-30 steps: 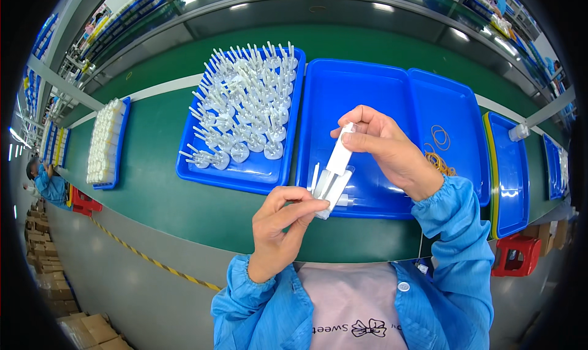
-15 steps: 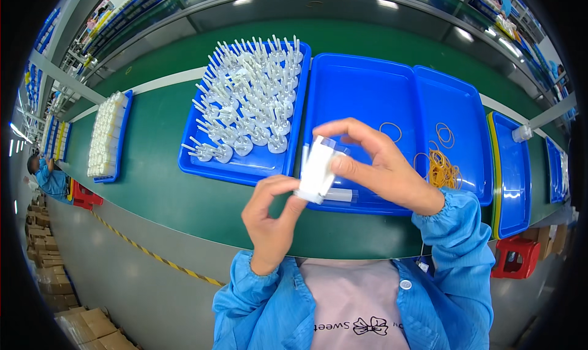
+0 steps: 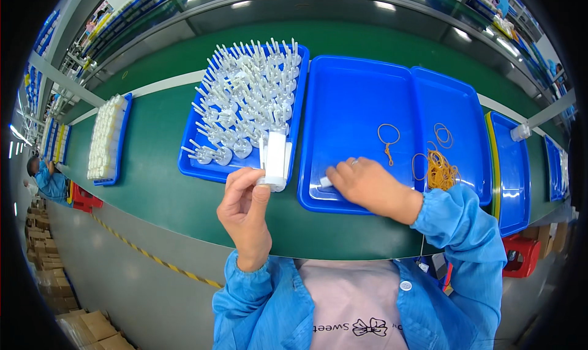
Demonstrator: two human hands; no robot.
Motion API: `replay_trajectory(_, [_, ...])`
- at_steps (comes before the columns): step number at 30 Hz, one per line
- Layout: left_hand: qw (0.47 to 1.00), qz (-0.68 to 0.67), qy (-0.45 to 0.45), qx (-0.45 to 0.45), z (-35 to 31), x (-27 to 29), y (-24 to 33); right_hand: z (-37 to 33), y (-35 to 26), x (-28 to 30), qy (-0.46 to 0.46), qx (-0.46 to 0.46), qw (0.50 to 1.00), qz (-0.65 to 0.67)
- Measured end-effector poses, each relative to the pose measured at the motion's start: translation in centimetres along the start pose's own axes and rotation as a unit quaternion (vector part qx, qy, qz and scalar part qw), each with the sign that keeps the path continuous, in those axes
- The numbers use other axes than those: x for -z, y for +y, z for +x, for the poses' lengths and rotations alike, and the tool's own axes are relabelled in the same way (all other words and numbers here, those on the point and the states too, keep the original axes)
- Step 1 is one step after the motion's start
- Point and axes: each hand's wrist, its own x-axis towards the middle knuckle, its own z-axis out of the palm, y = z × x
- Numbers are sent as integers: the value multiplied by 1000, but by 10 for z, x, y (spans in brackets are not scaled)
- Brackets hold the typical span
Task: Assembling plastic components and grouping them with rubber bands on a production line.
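My left hand (image 3: 244, 218) pinches the round base of an upright white plastic part (image 3: 277, 157), with a white block and thin pins standing on the base. It is held over the near right corner of a blue tray (image 3: 191, 166) packed with clear round bases bearing white pins (image 3: 242, 99). In the middle blue tray (image 3: 358, 74), my right hand (image 3: 373, 188) has its fingers closed on a small white piece (image 3: 326, 181), mostly hidden beneath them. To the right of that hand is a bunch of tan rubber bands (image 3: 441, 171).
One loose rubber band (image 3: 388, 134) lies in the middle tray. A blue tray (image 3: 456, 93) adjoins it, with stacked trays (image 3: 511, 184) farther right. Far left, a tray holds rows of white parts (image 3: 107, 139). A red stool (image 3: 520, 255) stands beside the green table.
My hands have parted. The left carried the white part leftward and now holds it upright; the right let go of it and moved down to the small white piece in the middle tray.
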Motion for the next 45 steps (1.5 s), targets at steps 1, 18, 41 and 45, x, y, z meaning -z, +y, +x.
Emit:
replay_trajectory(1, [1000, 13, -10, -5, 0, 1, 0, 0, 8, 0, 20, -12, 999, 29])
replay_trajectory(18, [929, 177, -272, -180, -10, -22, 20, -9, 64, 75, -5, -258, 655, 710])
replay_trajectory(41, [966, 131, -223, -24, -21, -40, 6, -7, 11, 73, -4, -124, 882, 454])
replay_trajectory(45, [769, -304, -346, 443, -26, -49, -2, -10, 16, 76, -51, -76, 849, 520])
